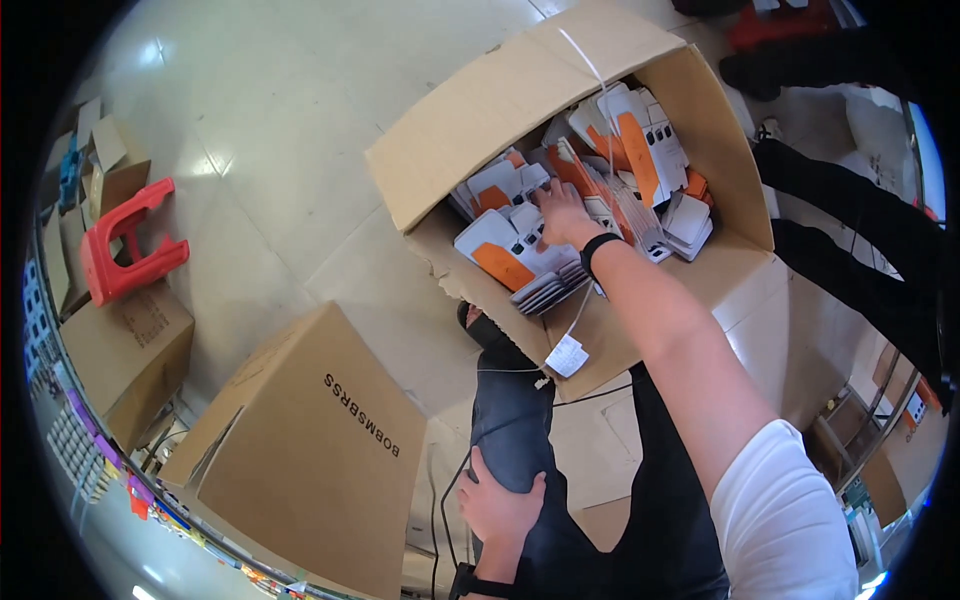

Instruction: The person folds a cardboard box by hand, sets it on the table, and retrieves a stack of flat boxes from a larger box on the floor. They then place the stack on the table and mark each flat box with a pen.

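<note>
An open cardboard box (700,140) stands in front of me, filled with flat white-and-orange card packages (640,150). My right hand (562,212) reaches into it and touches the packages near the left end, thumb and fingers apart. Beneath and beside those fingers lies a stack of packages (503,266), tilted toward the near wall. My fingertips are partly lost among the cards. My left hand (503,503) rests open on my left thigh, holding nothing. A white tag (567,355) on a string hangs over the near flap.
A closed cardboard box (310,460) stands on the floor to my left. Farther left, a red plastic stool (125,240) lies on another carton (135,350). Another person's dark-clothed legs (850,200) are at the right. A thin black cable (440,500) runs beside my left leg.
</note>
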`<state>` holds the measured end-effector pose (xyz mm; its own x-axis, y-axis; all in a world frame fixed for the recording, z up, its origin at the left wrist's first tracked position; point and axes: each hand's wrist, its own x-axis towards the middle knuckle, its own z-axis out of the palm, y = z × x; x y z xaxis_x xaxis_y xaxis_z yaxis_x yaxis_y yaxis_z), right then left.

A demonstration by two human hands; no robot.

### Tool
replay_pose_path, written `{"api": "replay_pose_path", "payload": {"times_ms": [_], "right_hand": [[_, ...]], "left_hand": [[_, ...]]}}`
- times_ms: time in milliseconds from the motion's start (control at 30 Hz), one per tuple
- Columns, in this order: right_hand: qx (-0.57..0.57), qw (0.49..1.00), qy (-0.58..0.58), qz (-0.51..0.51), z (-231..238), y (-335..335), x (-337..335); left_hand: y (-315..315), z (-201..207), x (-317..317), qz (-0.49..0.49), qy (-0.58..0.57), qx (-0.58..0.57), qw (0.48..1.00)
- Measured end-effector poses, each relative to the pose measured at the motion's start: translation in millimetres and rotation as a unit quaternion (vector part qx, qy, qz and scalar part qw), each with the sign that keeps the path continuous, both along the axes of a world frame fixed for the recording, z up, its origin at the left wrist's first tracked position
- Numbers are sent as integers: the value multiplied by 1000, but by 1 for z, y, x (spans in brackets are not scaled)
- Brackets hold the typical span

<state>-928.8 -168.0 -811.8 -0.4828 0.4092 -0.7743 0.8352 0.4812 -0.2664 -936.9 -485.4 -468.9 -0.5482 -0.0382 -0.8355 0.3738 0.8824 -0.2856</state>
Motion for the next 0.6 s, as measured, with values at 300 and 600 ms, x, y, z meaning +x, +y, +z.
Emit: {"api": "replay_pose_path", "payload": {"times_ms": [300,600], "right_hand": [[-9,992,100,-74,-8,20,-16],[-236,955,164,-77,-58,-2,70]], "left_hand": [[12,1,6,-5,38,42,998],[18,-9,16,-24,20,29,999]]}}
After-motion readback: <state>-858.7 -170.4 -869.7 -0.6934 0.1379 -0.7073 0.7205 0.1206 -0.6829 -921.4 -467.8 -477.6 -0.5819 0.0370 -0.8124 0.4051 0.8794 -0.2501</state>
